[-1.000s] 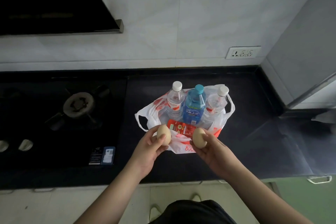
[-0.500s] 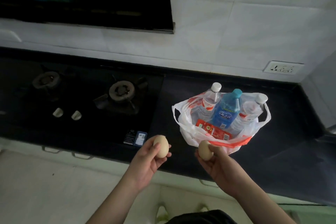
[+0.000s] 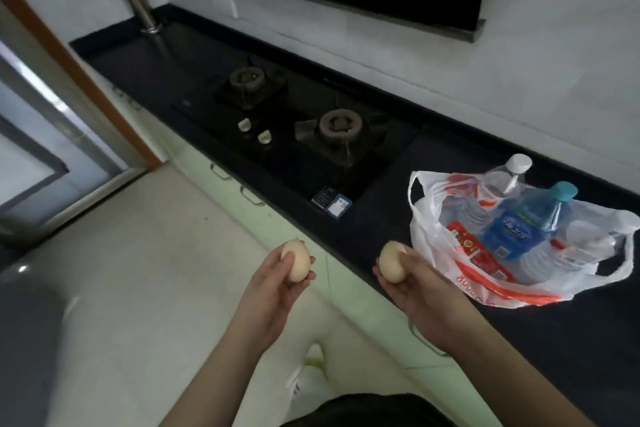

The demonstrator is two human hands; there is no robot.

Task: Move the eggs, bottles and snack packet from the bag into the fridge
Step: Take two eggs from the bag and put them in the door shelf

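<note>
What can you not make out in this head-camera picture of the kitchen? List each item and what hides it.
- Fridge: not in the head view at all.
- Third bottle: cap and label veiled by the plastic bag.
- Snack packet: print blurred, partly behind the blue bottle.
- Egg in the right hand: underside covered by fingers.

Two beige eggs (image 3: 295, 261) (image 3: 392, 262) held; bottles (image 3: 519, 222), snack packet (image 3: 476, 255) bagged (image 3: 433, 239)

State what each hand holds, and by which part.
Left hand grips one egg around its lower half; right hand cradles another egg from beneath, fingers curled round it.
</note>
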